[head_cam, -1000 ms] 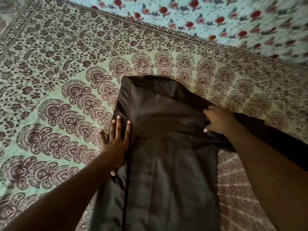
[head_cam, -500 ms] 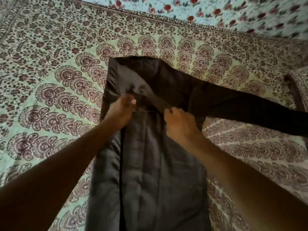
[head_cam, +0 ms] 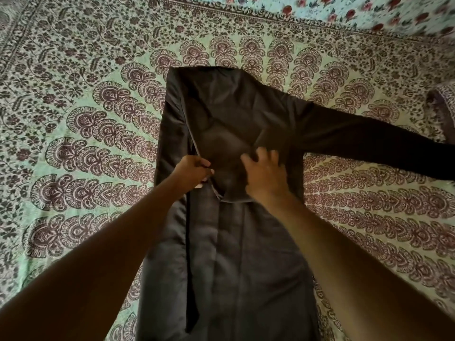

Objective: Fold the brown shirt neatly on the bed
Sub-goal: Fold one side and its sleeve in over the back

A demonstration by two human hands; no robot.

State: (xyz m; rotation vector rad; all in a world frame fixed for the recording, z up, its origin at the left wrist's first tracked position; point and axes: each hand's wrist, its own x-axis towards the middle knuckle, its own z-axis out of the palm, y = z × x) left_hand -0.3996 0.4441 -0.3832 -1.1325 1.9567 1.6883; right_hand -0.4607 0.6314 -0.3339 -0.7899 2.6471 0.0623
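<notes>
The brown shirt (head_cam: 229, 254) lies lengthwise on the patterned bedsheet (head_cam: 81, 143), its left side folded inward. One long sleeve (head_cam: 369, 141) stretches out to the right across the sheet. A folded flap of fabric lies over the chest area. My left hand (head_cam: 194, 171) pinches the flap's left edge with curled fingers. My right hand (head_cam: 264, 173) rests flat on the flap with fingers spread, pressing it down just right of my left hand.
The green and maroon paisley bedsheet spreads on all sides of the shirt. A second cloth with red flowers (head_cam: 369, 11) lies along the far right edge. A patterned cushion or fold (head_cam: 443, 107) shows at the right border.
My left hand went from lying flat beside the shirt to pinching the flap's edge. My right hand let go of the fabric and now presses flat on the flap. The sleeve lies stretched out rightwards.
</notes>
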